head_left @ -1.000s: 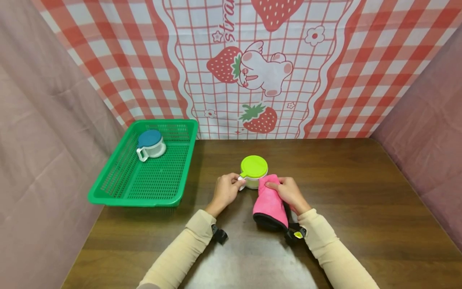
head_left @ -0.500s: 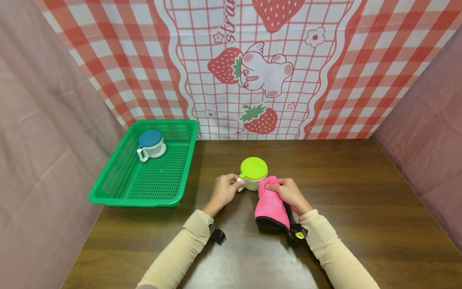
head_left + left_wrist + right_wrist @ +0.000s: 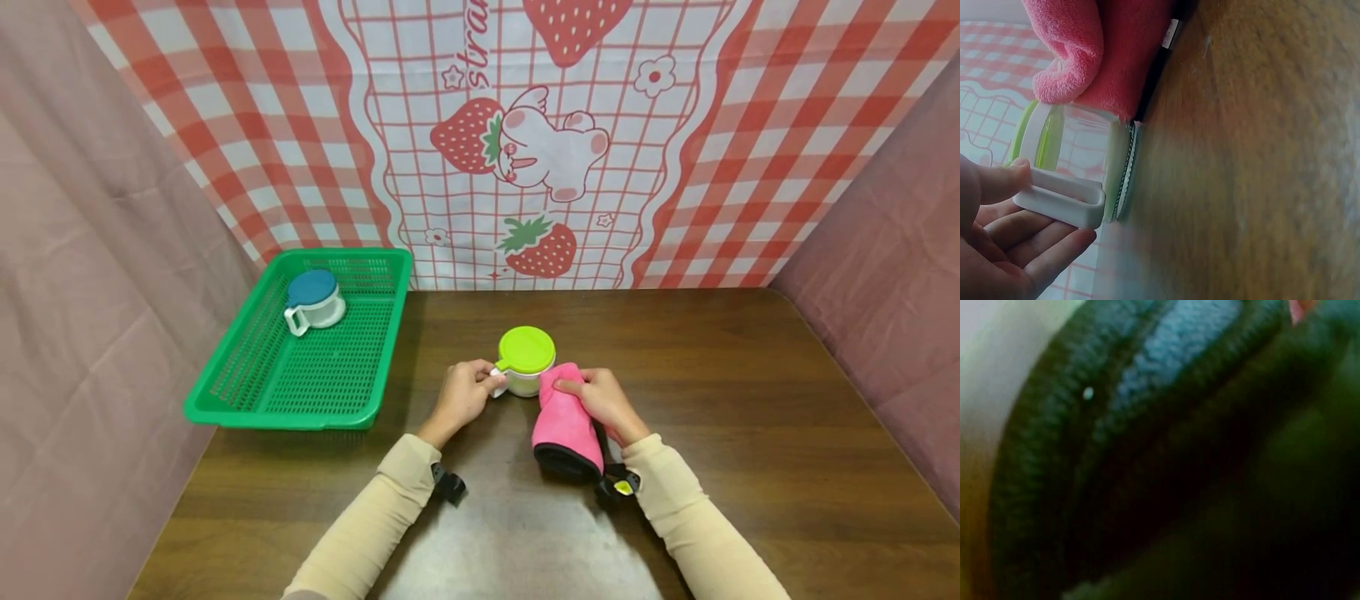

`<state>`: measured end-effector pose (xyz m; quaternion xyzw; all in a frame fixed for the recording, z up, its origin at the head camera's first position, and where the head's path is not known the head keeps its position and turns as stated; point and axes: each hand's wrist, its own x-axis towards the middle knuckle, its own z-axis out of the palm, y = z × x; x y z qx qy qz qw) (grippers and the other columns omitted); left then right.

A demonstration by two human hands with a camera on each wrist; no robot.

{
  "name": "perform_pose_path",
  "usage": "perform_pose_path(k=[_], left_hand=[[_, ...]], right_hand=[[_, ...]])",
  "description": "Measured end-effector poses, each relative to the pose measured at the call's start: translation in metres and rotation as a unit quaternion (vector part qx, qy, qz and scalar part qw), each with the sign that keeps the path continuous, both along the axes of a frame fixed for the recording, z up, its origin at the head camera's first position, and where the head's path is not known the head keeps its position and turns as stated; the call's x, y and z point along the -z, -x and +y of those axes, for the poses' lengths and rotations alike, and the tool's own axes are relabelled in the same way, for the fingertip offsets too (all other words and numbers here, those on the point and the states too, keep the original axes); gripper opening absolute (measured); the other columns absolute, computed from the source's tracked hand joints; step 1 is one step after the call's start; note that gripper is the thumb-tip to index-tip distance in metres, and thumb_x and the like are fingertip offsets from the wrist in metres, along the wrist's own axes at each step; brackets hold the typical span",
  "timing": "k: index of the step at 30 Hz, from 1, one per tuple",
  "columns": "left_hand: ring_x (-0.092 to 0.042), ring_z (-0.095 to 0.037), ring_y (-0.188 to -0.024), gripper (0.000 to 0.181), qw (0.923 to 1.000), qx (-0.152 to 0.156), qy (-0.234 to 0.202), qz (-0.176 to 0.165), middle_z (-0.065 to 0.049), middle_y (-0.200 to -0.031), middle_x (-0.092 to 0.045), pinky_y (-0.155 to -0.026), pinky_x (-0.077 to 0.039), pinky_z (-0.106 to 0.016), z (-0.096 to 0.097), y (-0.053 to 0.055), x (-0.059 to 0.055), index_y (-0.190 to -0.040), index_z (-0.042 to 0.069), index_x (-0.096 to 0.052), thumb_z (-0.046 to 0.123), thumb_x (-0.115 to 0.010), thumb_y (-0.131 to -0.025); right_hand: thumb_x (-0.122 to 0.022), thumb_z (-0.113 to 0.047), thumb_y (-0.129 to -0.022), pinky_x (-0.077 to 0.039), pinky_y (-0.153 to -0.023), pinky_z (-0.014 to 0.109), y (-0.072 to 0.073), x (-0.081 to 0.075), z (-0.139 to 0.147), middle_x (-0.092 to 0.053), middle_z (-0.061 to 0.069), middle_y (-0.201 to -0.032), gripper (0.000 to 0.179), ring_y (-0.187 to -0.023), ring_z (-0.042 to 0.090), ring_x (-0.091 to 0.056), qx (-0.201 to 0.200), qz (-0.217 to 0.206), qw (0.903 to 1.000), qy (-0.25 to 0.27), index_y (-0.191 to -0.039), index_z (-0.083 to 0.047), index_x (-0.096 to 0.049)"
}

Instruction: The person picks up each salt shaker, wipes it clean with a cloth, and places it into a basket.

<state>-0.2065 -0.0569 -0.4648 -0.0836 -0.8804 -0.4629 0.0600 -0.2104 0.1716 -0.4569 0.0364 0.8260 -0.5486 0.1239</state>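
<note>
A clear seasoning jar (image 3: pixel 527 351) with a lime-green lid and a white handle stands upright on the wooden table. My left hand (image 3: pixel 461 396) pinches its handle (image 3: pixel 1063 203) between thumb and fingers, as the left wrist view shows close up. On the jar's right side, my right hand (image 3: pixel 606 402) grips a pink cloth (image 3: pixel 564 425) with black edging. The cloth's upper end touches the jar wall, and its lower end hangs toward me. Dark, blurred fabric (image 3: pixel 1166 356) fills most of the right wrist view, so the right fingers are hidden there.
At the left, a green plastic basket (image 3: pixel 386 358) holds a similar jar (image 3: pixel 315 298) with a blue lid. A red-and-white checked curtain (image 3: pixel 292 108) hangs behind the table (image 3: pixel 720 392), with pinkish drapes at both sides.
The jar, held by the left hand, has shifted very slightly toward me. The lower end of the pink cloth has swung a little to the right.
</note>
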Motion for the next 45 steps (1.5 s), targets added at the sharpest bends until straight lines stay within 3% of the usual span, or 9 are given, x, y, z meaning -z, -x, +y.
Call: perform_pose_path(k=[16, 26, 36, 45], left_hand=[[-0.067, -0.015, -0.076, 0.016, 0.9998, 0.008, 0.004, -0.02, -0.011, -0.086, -0.076, -0.066, -0.05, -0.022, -0.005, 0.002, 0.001, -0.09, 0.002, -0.073, 0.018, -0.074, -0.085], [-0.072, -0.023, -0.087, 0.022, 0.9992, 0.005, -0.018, -0.035, -0.014, -0.093, -0.076, -0.072, -0.055, -0.028, -0.005, 0.003, 0.003, -0.098, -0.001, -0.073, 0.018, -0.073, -0.086], [-0.069, -0.025, -0.087, 0.02, 1.0, 0.004, 0.006, -0.002, -0.012, -0.091, -0.075, -0.077, -0.053, -0.033, -0.007, 0.004, 0.005, -0.092, 0.002, -0.075, 0.021, -0.074, -0.085], [-0.068, -0.024, -0.087, 0.02, 0.9998, 0.004, 0.016, -0.013, -0.011, -0.092, -0.075, -0.078, -0.052, -0.033, -0.007, 0.002, 0.003, -0.094, 0.004, -0.075, 0.023, -0.073, -0.087]], right_hand=[[-0.064, -0.02, -0.091, -0.047, -0.056, 0.021, 0.007, 0.0, 0.007, -0.057, -0.007, -0.064, 0.032, -0.059, 0.004, -0.053, 0.014, -0.005, 0.9999, -0.001, -0.102, 0.01, -0.066], [-0.065, -0.023, -0.091, -0.047, -0.056, 0.022, 0.004, -0.002, 0.008, -0.057, -0.005, -0.066, 0.032, -0.061, 0.006, -0.053, -0.002, 0.007, 0.9999, -0.013, -0.1, 0.008, -0.067], [-0.067, -0.024, -0.091, -0.046, -0.055, 0.023, 0.0, -0.004, 0.006, -0.057, -0.004, -0.067, 0.033, -0.062, 0.006, -0.052, -0.009, 0.018, 0.9996, -0.02, -0.1, 0.007, -0.068], [-0.066, -0.023, -0.091, -0.046, -0.054, 0.024, -0.006, -0.005, 0.002, -0.057, -0.002, -0.067, 0.03, -0.06, 0.008, -0.052, -0.007, 0.029, 0.9988, -0.038, -0.101, 0.005, -0.068]])
